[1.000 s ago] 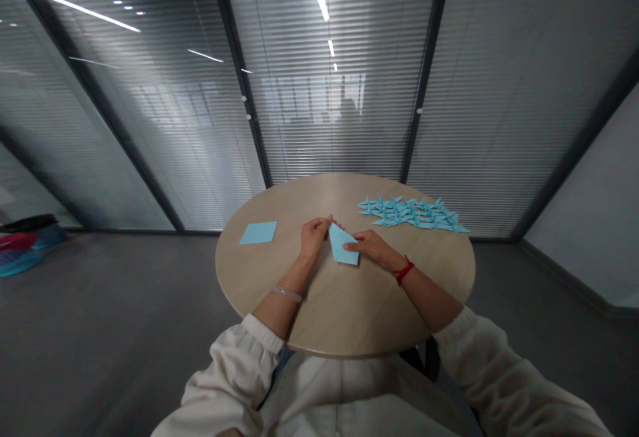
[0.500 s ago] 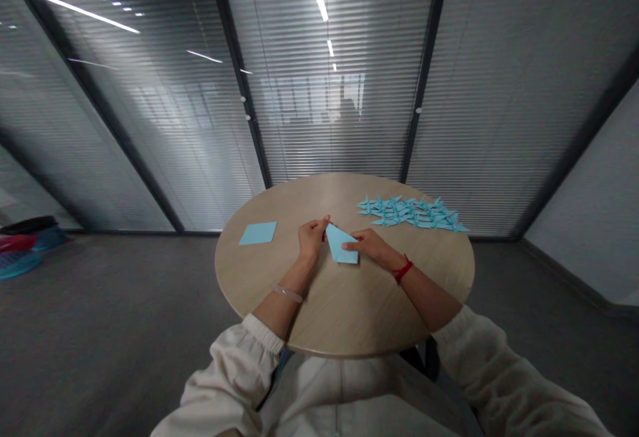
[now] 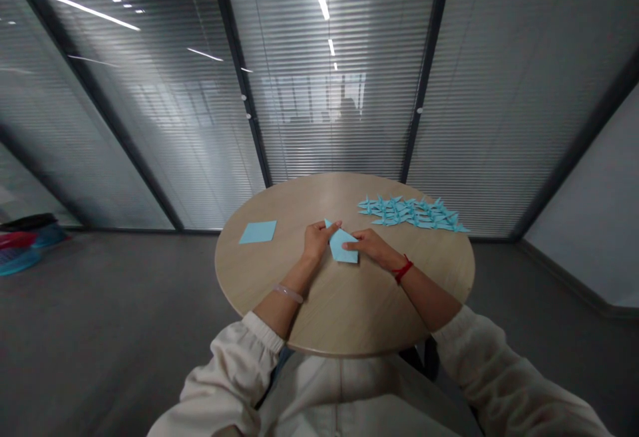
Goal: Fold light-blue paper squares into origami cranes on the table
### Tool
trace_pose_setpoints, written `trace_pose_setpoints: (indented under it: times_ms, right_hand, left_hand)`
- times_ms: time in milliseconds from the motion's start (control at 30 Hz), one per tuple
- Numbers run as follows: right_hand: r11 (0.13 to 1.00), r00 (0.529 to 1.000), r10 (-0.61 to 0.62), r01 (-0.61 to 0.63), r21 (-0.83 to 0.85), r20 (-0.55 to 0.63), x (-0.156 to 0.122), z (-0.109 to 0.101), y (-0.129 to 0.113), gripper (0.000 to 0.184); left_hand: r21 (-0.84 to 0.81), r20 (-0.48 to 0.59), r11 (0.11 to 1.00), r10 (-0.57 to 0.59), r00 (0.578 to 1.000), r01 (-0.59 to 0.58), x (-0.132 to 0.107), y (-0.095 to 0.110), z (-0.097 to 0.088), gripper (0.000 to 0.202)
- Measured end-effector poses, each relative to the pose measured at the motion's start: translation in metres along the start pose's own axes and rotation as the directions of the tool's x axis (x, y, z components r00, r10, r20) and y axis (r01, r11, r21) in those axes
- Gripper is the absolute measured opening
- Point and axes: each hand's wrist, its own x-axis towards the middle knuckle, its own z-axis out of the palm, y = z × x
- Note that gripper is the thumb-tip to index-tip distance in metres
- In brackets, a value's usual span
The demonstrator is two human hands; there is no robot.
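A light-blue piece of folded paper (image 3: 341,249) is held between my two hands, a little above or on the round table; the exact gap cannot be made out. My left hand (image 3: 316,237) pinches its upper left corner, the thumb lying across it and the pointed tip showing past the fingers. On the other side, my right hand (image 3: 368,244) grips the right edge, thumb on top and fingers behind. The fingers hide parts of the paper's edges.
A flat blue paper sheet (image 3: 257,232) lies at the left of the round wooden table (image 3: 339,317). Several folded blue paper cranes (image 3: 409,212) are crowded together at the back right. Behind the table stands a glass wall with blinds (image 3: 334,138).
My left thumb and fingers have moved slightly right, over the paper's upper corner, covering more of it. My right hand keeps its hold in the same place.
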Motion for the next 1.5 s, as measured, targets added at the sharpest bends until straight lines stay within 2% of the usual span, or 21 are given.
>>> trace_pose_setpoints:
  times_ms: [167, 333, 400, 567, 767, 967, 1100, 1233, 1500]
  right_hand:
    - [1.000, 1.000, -0.016, 0.016, -0.003, 0.002, 0.001, 0.002, 0.001, 0.045]
    - [0.999, 1.000, 0.009, -0.008, 0.035, -0.029, 0.000, 0.002, 0.002, 0.046]
    - [0.999, 0.999, 0.010, -0.008, 0.053, -0.039, 0.000, 0.002, 0.003, 0.046]
    - [0.998, 1.000, 0.002, -0.001, 0.059, -0.019, 0.000, 0.001, 0.004, 0.046]
    - [1.000, 1.000, -0.009, 0.009, -0.011, -0.022, 0.002, 0.001, 0.005, 0.047]
    - [0.995, 0.998, -0.065, 0.064, -0.074, -0.013, 0.004, 0.004, 0.009, 0.050]
    - [0.987, 0.995, -0.093, 0.088, -0.137, -0.032, 0.005, 0.003, 0.009, 0.050]
    - [0.981, 0.992, -0.125, 0.118, -0.156, -0.031, 0.007, 0.001, 0.011, 0.052]
    - [0.967, 0.988, -0.154, 0.147, -0.209, -0.017, 0.007, -0.003, 0.010, 0.053]
  left_hand:
    - [0.042, -0.005, 0.999, -0.012, 1.000, 0.013, 0.004, -0.005, -0.002, 0.049]
    - [-0.055, 0.142, 0.995, -0.071, 0.987, 0.080, 0.002, -0.002, -0.002, 0.046]
    - [-0.067, 0.169, 0.993, -0.087, 0.982, 0.100, -0.001, 0.001, -0.001, 0.046]
    - [-0.015, 0.117, 0.998, -0.055, 0.992, 0.057, -0.003, 0.004, 0.000, 0.046]
    - [0.128, 0.033, 0.991, 0.023, 0.999, -0.027, -0.002, 0.000, -0.001, 0.051]
    - [0.209, 0.080, 0.975, 0.059, 0.995, -0.075, 0.004, -0.006, -0.004, 0.051]
    - [0.224, 0.142, 0.971, 0.053, 0.988, -0.084, 0.007, -0.010, -0.004, 0.050]
    - [0.247, 0.158, 0.966, 0.041, 0.987, -0.079, 0.008, -0.011, -0.003, 0.051]
    - [0.110, 0.208, 0.994, -0.035, 0.978, 0.012, 0.000, -0.002, 0.001, 0.050]
